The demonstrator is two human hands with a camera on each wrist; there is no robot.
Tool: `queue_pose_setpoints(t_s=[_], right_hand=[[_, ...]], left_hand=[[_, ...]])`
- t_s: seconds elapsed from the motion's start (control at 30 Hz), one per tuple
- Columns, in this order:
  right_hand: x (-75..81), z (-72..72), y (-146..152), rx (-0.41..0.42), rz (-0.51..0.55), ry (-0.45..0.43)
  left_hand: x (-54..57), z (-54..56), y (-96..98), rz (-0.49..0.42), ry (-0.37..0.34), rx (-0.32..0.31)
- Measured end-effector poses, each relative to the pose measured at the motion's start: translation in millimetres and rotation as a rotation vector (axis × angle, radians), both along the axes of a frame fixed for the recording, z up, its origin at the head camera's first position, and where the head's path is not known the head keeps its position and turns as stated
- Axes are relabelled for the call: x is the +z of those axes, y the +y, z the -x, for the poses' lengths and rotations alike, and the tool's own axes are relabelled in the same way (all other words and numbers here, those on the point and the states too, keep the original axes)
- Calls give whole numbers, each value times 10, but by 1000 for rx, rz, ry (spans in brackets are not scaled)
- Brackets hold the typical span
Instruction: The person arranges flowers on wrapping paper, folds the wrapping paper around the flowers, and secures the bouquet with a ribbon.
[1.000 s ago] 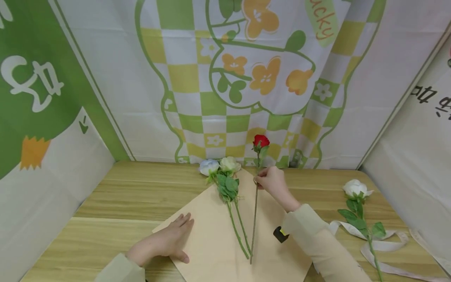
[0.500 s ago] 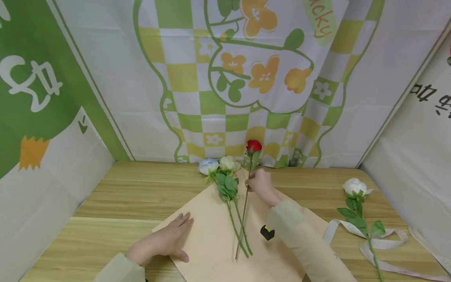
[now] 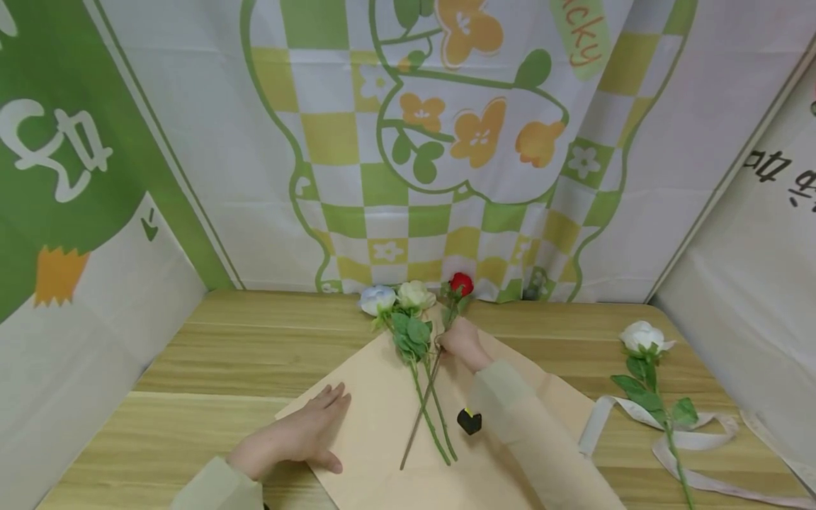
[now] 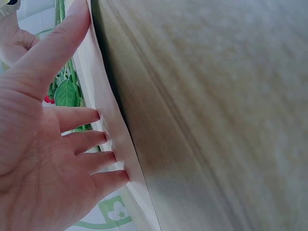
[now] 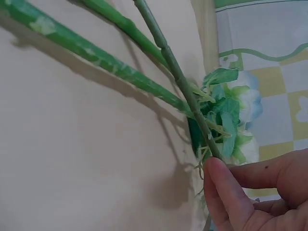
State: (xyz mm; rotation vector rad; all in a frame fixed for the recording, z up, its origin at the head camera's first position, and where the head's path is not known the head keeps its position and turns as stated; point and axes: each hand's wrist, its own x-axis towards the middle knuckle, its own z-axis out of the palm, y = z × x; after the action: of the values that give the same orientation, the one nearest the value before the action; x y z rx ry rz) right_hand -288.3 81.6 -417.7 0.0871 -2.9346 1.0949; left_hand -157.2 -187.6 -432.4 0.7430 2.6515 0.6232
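Observation:
My right hand (image 3: 464, 343) pinches the stem of a red rose (image 3: 461, 284) between thumb and fingers, as the right wrist view shows close up. The stem slants down to the left and crosses over two green stems. Those belong to a pale blue flower (image 3: 377, 300) and a cream flower (image 3: 416, 295), which lie side by side on a sheet of tan wrapping paper (image 3: 376, 418). My left hand (image 3: 298, 433) rests on the paper's left edge with straight fingers; in the left wrist view the fingertips (image 4: 120, 178) touch the paper.
A white flower (image 3: 644, 340) lies at the right of the wooden table (image 3: 210, 354), across a loose pale ribbon (image 3: 695, 445). A small black and yellow thing (image 3: 469, 421) shows beside my right sleeve. A printed curtain (image 3: 395, 234) hangs behind the table's far edge.
My right hand has moved left and slightly down with the red rose. Its bloom came lower, and the stem's lower end swung left across the other two stems. The left hand stayed put.

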Motion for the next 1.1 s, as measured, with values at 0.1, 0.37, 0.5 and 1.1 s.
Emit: queue_pose_setpoints(t_s=[0.1, 0.37, 0.5, 1.1], right_hand=[[-47, 15, -4, -6, -43, 11], [-354, 281, 90, -60, -34, -5], [-1117, 802, 251, -10, -143, 82], [-195, 95, 135, -13, -87, -91]], left_hand=[[1, -3, 5, 1, -2, 7], [3, 6, 5, -23, -6, -5], [1, 9, 1, -24, 8, -17], [13, -19, -14, -17, 5, -5]])
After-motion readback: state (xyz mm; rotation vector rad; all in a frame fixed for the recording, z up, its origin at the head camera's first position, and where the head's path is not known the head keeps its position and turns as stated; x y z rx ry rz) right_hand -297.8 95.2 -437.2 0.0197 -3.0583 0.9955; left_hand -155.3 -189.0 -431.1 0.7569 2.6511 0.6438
